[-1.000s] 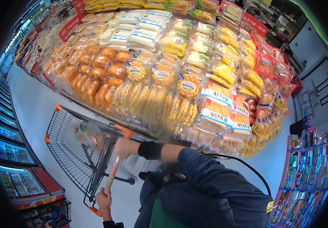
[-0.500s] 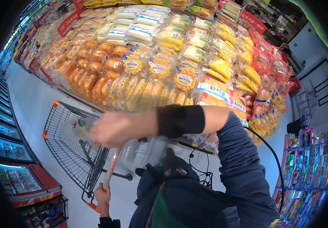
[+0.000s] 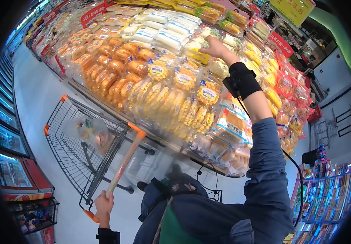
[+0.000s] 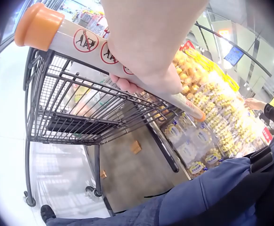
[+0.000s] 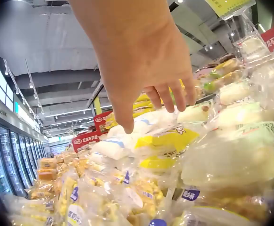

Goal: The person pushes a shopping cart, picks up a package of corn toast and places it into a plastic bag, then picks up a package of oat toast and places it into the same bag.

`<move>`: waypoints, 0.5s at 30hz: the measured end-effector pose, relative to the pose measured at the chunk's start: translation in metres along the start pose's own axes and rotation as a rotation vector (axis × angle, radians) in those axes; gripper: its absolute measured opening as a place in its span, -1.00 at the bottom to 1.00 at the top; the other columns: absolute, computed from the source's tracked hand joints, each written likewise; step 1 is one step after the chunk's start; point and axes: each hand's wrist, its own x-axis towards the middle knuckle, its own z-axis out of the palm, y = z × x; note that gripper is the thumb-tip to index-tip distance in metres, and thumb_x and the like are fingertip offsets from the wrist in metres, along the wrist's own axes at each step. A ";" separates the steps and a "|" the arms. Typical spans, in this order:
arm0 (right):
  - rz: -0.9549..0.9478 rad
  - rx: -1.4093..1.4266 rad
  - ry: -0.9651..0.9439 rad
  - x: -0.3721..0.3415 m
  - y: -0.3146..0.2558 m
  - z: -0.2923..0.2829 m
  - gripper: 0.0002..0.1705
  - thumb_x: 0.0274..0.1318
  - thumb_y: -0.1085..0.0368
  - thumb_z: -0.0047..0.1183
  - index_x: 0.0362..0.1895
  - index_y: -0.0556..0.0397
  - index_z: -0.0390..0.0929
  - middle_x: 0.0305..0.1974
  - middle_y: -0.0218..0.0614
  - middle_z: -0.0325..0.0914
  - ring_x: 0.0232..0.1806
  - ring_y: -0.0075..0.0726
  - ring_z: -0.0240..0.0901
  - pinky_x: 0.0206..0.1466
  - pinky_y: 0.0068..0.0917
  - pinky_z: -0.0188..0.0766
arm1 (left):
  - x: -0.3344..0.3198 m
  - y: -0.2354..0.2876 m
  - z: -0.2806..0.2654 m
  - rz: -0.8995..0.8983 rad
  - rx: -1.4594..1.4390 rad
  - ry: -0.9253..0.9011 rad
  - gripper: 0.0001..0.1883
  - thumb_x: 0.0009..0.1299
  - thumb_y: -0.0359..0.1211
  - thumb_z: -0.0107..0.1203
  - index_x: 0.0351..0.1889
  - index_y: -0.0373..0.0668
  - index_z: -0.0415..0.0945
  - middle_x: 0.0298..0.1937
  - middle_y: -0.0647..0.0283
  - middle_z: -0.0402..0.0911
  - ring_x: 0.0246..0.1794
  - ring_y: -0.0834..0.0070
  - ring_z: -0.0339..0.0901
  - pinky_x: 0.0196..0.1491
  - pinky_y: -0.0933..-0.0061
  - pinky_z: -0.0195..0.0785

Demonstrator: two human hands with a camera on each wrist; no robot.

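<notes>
My left hand (image 3: 103, 207) grips the shopping cart's handle (image 3: 123, 163) near its lower orange end. In the left wrist view its fingers curl round the bar with the printed warning signs. My right hand (image 3: 217, 48) reaches out over the bread display, thumb and fingers spread, holding nothing. Right under it in the right wrist view lies a yellow-and-clear package (image 5: 169, 141), with white-wrapped packages (image 5: 113, 147) beside it. A clear plastic bag (image 3: 89, 132) with things inside lies in the cart (image 3: 67, 156).
The stacked display carries round buns (image 3: 136, 67), packs of waffle-like cakes (image 3: 183, 78) and flat bread packs (image 3: 229, 122). Glass-fronted coolers (image 3: 8, 168) line the left side; a shelf of small packets (image 3: 330, 199) stands at right. A cable (image 3: 299, 179) hangs beside my right arm.
My right hand has left the cart handle, swung up across the view and reached over the packages at the display's middle. My left hand keeps its grip on the handle.
</notes>
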 end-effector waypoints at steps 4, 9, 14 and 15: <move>0.058 -0.036 -0.170 0.009 0.003 0.015 -0.17 -0.19 -0.08 0.19 0.07 0.25 0.26 -0.03 0.07 0.39 0.04 -0.04 0.34 0.08 -0.33 0.27 | 0.000 0.003 -0.002 -0.003 -0.003 0.001 -0.63 0.24 -0.09 -0.03 -0.57 -0.21 0.31 -0.69 -0.03 0.45 -0.62 -0.04 0.44 -0.53 0.05 0.28; 0.109 -0.114 -0.161 0.014 -0.002 0.023 -0.10 -0.27 -0.10 0.22 0.11 0.20 0.23 0.01 0.04 0.37 0.05 -0.03 0.33 0.09 -0.32 0.26 | 0.000 0.005 -0.005 -0.007 -0.010 0.013 -0.63 0.24 -0.08 -0.03 -0.57 -0.21 0.32 -0.69 -0.02 0.45 -0.62 -0.02 0.44 -0.52 0.06 0.28; 0.140 -0.099 -0.155 0.017 0.000 0.019 -0.10 -0.30 -0.09 0.24 0.14 0.08 0.23 0.02 0.01 0.37 0.06 -0.03 0.33 0.09 -0.26 0.26 | -0.002 0.006 -0.005 -0.021 0.001 0.005 -0.62 0.24 -0.06 -0.04 -0.55 -0.21 0.32 -0.69 -0.02 0.46 -0.62 -0.02 0.45 -0.52 0.08 0.29; 0.153 -0.107 -0.152 0.015 -0.004 0.014 -0.10 -0.31 -0.08 0.24 0.15 0.05 0.23 0.03 0.00 0.37 0.06 -0.03 0.33 0.09 -0.24 0.26 | -0.002 0.005 -0.004 -0.020 -0.001 0.011 -0.62 0.24 -0.06 -0.04 -0.55 -0.21 0.32 -0.68 -0.02 0.46 -0.61 -0.01 0.45 -0.51 0.08 0.29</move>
